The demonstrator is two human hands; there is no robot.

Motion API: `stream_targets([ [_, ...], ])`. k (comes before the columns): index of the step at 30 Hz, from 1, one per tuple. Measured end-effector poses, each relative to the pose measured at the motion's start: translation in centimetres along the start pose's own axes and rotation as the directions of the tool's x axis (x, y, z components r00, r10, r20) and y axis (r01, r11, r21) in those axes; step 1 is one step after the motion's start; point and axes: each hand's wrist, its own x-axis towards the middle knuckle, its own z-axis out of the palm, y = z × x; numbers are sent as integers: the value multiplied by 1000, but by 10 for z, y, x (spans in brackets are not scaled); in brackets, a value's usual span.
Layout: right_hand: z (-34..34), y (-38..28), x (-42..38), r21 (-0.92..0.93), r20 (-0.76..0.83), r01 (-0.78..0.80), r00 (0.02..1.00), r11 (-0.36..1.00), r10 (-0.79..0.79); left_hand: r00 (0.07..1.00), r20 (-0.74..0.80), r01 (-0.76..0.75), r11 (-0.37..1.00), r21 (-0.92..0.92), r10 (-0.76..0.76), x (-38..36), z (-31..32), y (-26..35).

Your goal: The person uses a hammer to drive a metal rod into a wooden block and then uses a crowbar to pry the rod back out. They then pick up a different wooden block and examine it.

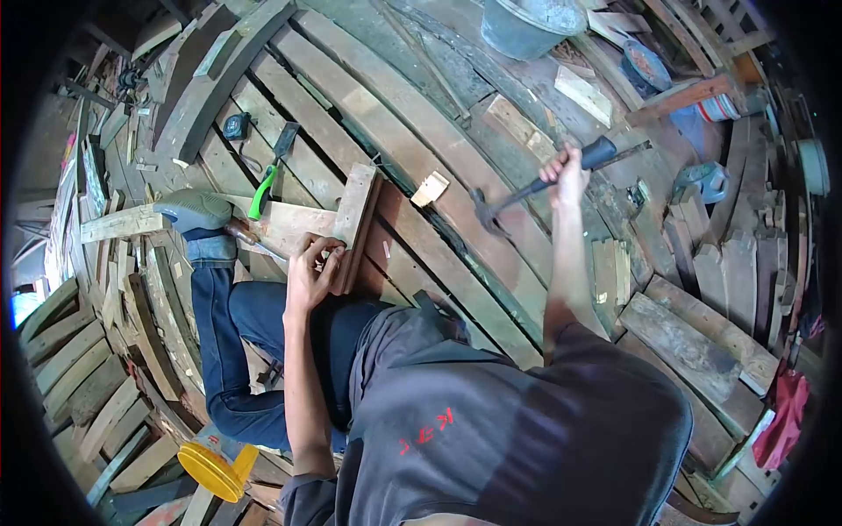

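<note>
My right hand [568, 178] is closed around the dark handle of a claw hammer [524, 191], raised to the right with its head pointing left. My left hand [313, 270] rests at the face of a short upright wooden block [360, 206], fingers pinched together; whatever is between them is too small to make out. That block stands across the end of a flat wooden board [294, 226]. On the board's far edge lies a green-handled flat tool [264, 191]. One shoe [195, 210] presses near the board's left end.
A tape measure [236, 126] and a small wood offcut [430, 188] lie on the slatted planks [408, 145]. Curved timbers [206, 96] are stacked at the left. A grey bucket [532, 26] stands at the back, a yellow container [210, 469] at lower left.
</note>
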Motion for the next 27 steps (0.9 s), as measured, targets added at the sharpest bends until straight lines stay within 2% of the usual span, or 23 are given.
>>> stream_targets([
  [1,-10,-3,2,-61,41,-34,998,998,36,1000,0,11,1000,-2,-11,-1,0,1],
  [3,-25,0,3,-165,43,-208,975,964,218,999,-3,32,999,-23,-32,-3,2,0],
  [6,-41,17,3,-270,40,-448,879,852,475,1000,5,26,1000,-7,-26,-2,1,0],
  [9,-52,48,-1,-496,-68,-441,879,748,472,999,1,34,999,-19,-34,-3,2,1],
  [10,-56,60,0,-562,-105,-415,894,716,436,1000,-4,31,999,-18,-31,-4,1,1],
  [12,-60,72,3,-868,-122,-155,988,472,99,999,13,51,998,-28,-50,-5,1,2],
  [14,-49,66,1,-998,-11,-12,1000,56,14,999,-3,52,998,-46,-52,-8,0,1],
  [15,-38,64,-1,-985,68,65,998,-161,-12,999,-8,31,999,-30,-32,-8,0,-2],
  [19,-18,73,-8,-968,37,30,999,-248,-24,1000,-15,-4,999,-52,3,-11,-1,-8],
  [22,-22,94,-4,-924,157,56,958,-379,-241,1000,-14,-9,999,-40,9,-13,-2,-10],
  [24,-8,89,-17,-884,340,229,913,-409,-224,1000,-13,3,999,-46,-3,-15,-1,-12],
  [26,16,88,-43,-807,536,412,812,-424,-232,1000,-15,2,999,-52,-3,-16,0,-13],
  [27,23,92,-51,-655,726,591,666,-471,-172,1000,-22,-6,999,-54,5,-16,0,-13],
])
